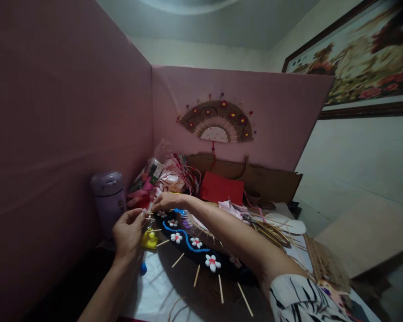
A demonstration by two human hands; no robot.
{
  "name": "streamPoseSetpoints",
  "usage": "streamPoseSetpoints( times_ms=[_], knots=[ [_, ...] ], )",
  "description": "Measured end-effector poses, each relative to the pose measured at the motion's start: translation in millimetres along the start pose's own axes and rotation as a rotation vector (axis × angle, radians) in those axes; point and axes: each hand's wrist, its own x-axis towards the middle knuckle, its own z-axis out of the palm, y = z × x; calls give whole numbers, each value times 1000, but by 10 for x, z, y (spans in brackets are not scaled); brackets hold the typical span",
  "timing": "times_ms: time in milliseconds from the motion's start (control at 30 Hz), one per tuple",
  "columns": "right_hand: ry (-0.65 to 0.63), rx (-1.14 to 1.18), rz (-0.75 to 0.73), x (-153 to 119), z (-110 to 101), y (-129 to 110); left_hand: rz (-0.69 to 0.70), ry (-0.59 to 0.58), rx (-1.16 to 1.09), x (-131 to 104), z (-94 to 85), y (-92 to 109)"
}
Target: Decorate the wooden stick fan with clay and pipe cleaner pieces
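Observation:
A black fan-shaped piece (201, 256) lies over the white table, with white clay flowers, a wavy blue line and several thin wooden sticks jutting from its near edge. At its far left end my left hand (129, 230) pinches something small and pale near a stick tip, with thumb and forefinger together. My right hand (166, 201) reaches across the fan to the same end, its fingers bent down close to the left fingertips; what they hold is hidden. Just below the hands sits a lump of yellow clay (150, 239).
A purple bottle (109, 197) stands left. Behind are pink ribbons (171, 176), a red box (222, 188) and brown cardboard (272, 181). Scissors (250, 219) and loose sticks lie right. A finished brown fan (221, 118) hangs on the pink panel (275, 103).

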Motion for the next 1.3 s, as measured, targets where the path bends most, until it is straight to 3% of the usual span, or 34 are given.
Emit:
streamPoseSetpoints(
  times_ms=[200,467,867,1067,1300],
  knots=[
    [-86,147,-41,-3,0,62,18,43,-61,-23,22,6],
    [-145,257,-26,-46,72,42,-107,20,-209,-91,57,89],
    [-104,279,-35,-91,149,43,-159,-16,-285,-95,44,99],
    [-100,282,-56,-70,145,79,-256,-11,-334,-80,37,70],
    [-93,293,-54,-111,132,58,-240,-10,-338,-91,62,39]
  ],
)
